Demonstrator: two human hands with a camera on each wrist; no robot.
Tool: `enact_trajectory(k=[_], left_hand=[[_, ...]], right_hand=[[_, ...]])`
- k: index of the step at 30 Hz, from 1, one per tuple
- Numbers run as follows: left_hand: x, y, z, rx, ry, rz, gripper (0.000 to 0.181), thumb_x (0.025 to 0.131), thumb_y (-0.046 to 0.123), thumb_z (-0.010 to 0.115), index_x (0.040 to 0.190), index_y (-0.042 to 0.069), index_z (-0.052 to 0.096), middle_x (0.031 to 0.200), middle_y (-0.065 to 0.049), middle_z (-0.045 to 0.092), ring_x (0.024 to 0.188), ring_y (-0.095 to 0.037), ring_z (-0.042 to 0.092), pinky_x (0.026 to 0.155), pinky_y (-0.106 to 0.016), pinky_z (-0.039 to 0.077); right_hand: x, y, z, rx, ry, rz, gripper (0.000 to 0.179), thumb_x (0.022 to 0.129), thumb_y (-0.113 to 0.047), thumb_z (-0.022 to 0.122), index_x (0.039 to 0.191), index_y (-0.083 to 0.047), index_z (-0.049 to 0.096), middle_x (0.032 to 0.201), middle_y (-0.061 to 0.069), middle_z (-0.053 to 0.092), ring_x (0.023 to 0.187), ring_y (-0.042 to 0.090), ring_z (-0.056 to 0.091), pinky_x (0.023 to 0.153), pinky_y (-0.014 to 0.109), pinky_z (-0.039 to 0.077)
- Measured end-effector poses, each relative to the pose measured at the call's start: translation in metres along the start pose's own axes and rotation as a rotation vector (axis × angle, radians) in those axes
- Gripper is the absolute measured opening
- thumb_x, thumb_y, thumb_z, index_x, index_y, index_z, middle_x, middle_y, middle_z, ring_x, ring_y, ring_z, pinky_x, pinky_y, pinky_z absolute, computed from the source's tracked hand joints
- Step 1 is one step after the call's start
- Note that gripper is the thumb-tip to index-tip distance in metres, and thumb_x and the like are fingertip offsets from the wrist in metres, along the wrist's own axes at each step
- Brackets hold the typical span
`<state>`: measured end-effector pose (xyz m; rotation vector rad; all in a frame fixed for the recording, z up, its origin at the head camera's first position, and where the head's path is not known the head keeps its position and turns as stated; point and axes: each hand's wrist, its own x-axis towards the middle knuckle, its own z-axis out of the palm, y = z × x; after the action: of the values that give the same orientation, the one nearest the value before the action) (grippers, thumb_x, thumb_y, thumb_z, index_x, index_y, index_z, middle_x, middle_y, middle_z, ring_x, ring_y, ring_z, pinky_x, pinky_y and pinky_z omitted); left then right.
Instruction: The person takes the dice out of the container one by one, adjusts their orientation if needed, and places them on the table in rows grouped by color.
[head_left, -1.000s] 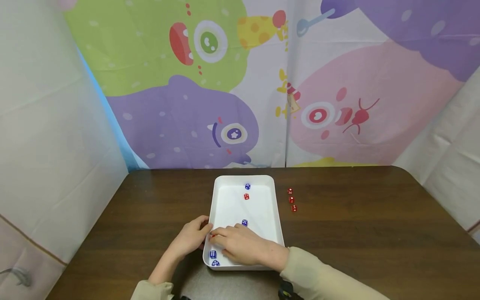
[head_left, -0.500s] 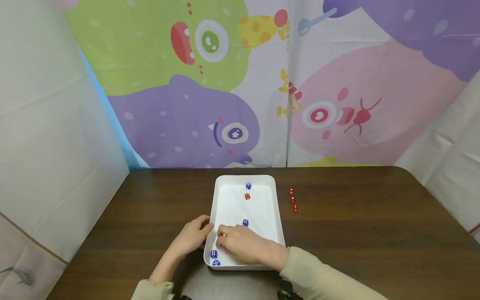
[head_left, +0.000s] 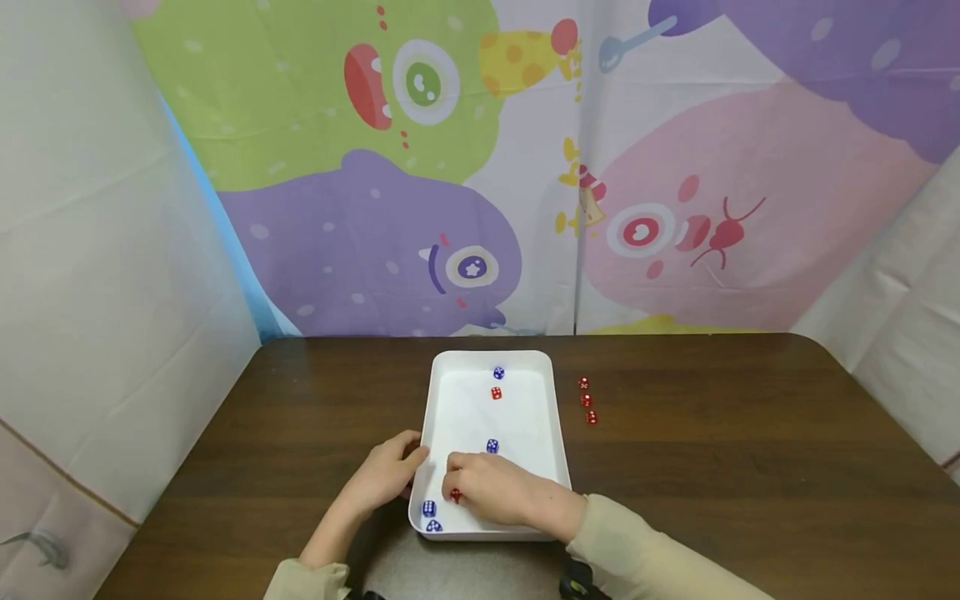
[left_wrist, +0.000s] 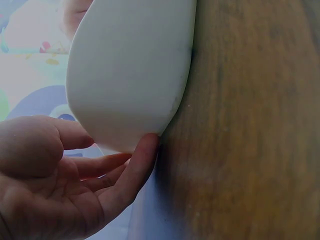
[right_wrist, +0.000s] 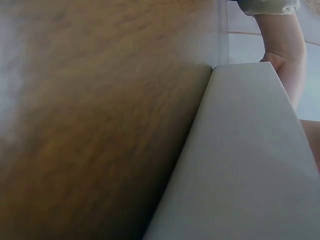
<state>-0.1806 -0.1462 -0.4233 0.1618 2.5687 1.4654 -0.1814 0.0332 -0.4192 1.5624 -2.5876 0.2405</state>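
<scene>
A white tray (head_left: 528,421) lies on the brown table in the head view. My left hand (head_left: 378,473) holds its left side, thumb at the rim; in the left wrist view, fingertips (left_wrist: 148,142) press the tray's outer wall. Inside the near part of the tray, my right hand (head_left: 498,492) pinches a red die (head_left: 455,496) between curled fingers. Two blue dice, one (head_left: 429,508) above the other (head_left: 433,526), sit in the near left corner. Another blue die (head_left: 492,447) lies just beyond the right hand. Towards the far end are a blue die (head_left: 498,373) and a red die (head_left: 497,393).
Three red dice (head_left: 587,400) form a short row on the table (head_left: 712,450), right of the tray. A cartoon-printed cloth (head_left: 540,275) hangs behind the table, with white cloth at both sides. The right wrist view shows mostly the tray's outer wall (right_wrist: 245,150).
My right hand has drawn back from the tray's left wall towards the right, with the red die now gripped in its fingers. The left hand keeps its place on the rim.
</scene>
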Motion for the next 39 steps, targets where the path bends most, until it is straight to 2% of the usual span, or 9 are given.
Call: enact_trajectory(k=[5,13,30,35,39], left_hand=[[-0.001,0.000,0.001,0.000,0.007,-0.020,0.027,0.088,0.016,0.044,0.108,-0.002,0.049,0.087,-0.013,0.056,0.063,-0.018,0.054,0.047,-0.030,0.048],[-0.001,0.003,0.002,0.015,0.027,-0.042,0.029,0.087,0.016,0.045,0.110,-0.001,0.049,0.089,-0.013,0.056,0.064,-0.018,0.055,0.047,-0.029,0.048],[0.000,0.003,0.002,0.002,0.020,-0.033,0.028,0.087,0.016,0.046,0.109,-0.001,0.049,0.088,-0.012,0.056,0.065,-0.017,0.054,0.047,-0.030,0.048],[0.000,0.002,0.002,-0.003,0.018,-0.034,0.028,0.087,0.016,0.046,0.109,-0.001,0.049,0.087,-0.012,0.056,0.065,-0.017,0.054,0.047,-0.029,0.048],[0.000,0.000,0.002,-0.008,0.016,-0.027,0.028,0.087,0.016,0.045,0.109,-0.001,0.049,0.086,-0.012,0.056,0.063,-0.017,0.054,0.047,-0.030,0.048]], right_hand=[[-0.007,0.002,-0.005,0.051,-0.015,0.030,0.013,0.075,-0.008,0.060,0.085,-0.016,0.063,0.079,-0.007,0.054,0.071,0.004,0.051,0.065,0.014,0.042],[-0.020,0.012,-0.018,0.179,-0.017,0.158,0.011,0.079,-0.008,0.057,0.087,-0.014,0.062,0.082,-0.007,0.055,0.074,0.003,0.050,0.071,0.017,0.042],[-0.054,0.042,-0.038,0.282,0.148,0.396,0.017,0.080,-0.013,0.059,0.096,-0.013,0.062,0.087,-0.008,0.056,0.077,0.004,0.051,0.069,0.022,0.045],[-0.064,0.054,-0.045,0.289,0.224,0.480,0.017,0.076,-0.011,0.063,0.093,-0.011,0.063,0.084,-0.007,0.057,0.075,0.004,0.051,0.065,0.020,0.046],[-0.072,0.062,-0.051,0.287,0.265,0.507,0.014,0.075,-0.010,0.063,0.089,-0.011,0.064,0.081,-0.007,0.057,0.071,0.004,0.050,0.061,0.018,0.045]])
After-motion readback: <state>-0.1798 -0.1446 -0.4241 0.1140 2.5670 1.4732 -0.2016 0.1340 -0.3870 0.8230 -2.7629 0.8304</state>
